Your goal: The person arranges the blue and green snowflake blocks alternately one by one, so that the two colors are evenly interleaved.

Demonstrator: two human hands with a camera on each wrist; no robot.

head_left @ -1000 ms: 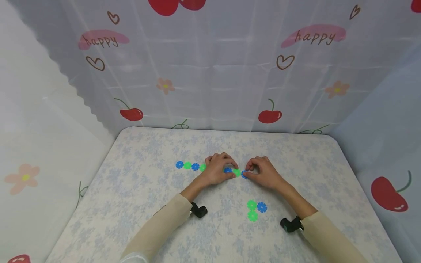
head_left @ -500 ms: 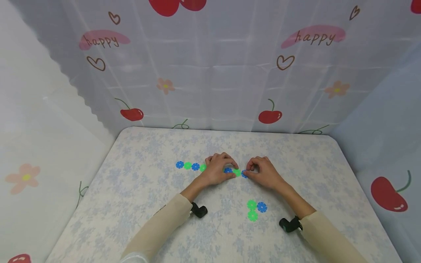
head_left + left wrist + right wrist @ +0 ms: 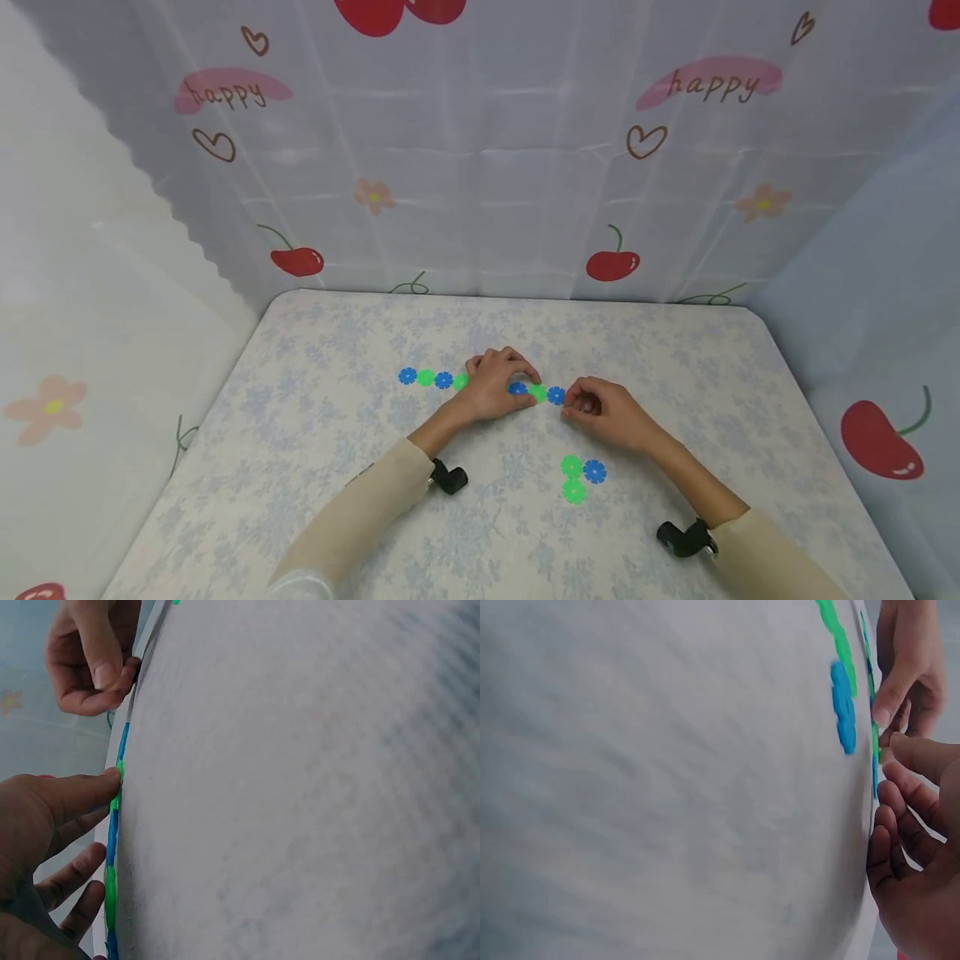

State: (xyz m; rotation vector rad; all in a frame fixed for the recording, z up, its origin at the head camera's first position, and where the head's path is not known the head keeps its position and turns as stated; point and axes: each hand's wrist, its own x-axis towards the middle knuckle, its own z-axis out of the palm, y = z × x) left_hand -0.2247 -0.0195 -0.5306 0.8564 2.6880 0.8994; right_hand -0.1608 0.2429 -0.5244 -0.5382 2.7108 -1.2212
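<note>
A row of notched plastic snowflake discs, blue and green by turns, crosses the table, from a blue disc (image 3: 407,376) at its left end to another blue disc (image 3: 556,396) at its right. My left hand (image 3: 491,387) arches over the row and hides its middle. Its thumb and index finger pinch a green disc (image 3: 537,393) at opposite edges, beside the right-end blue one. Just right of that blue disc is my right hand (image 3: 611,412), fingers loosely curled and holding nothing. In the left wrist view the right hand (image 3: 94,660) shows apart from the row's end.
Nearer me lie two loose green discs (image 3: 573,492) and a loose blue disc (image 3: 595,472), grouped together. The table (image 3: 360,533) has a pale floral cover. A printed curtain (image 3: 480,208) stands behind its far edge.
The right hand has let go of the row's right-end blue disc and moved slightly right, uncovering it. The left hand and the loose discs stay in place.
</note>
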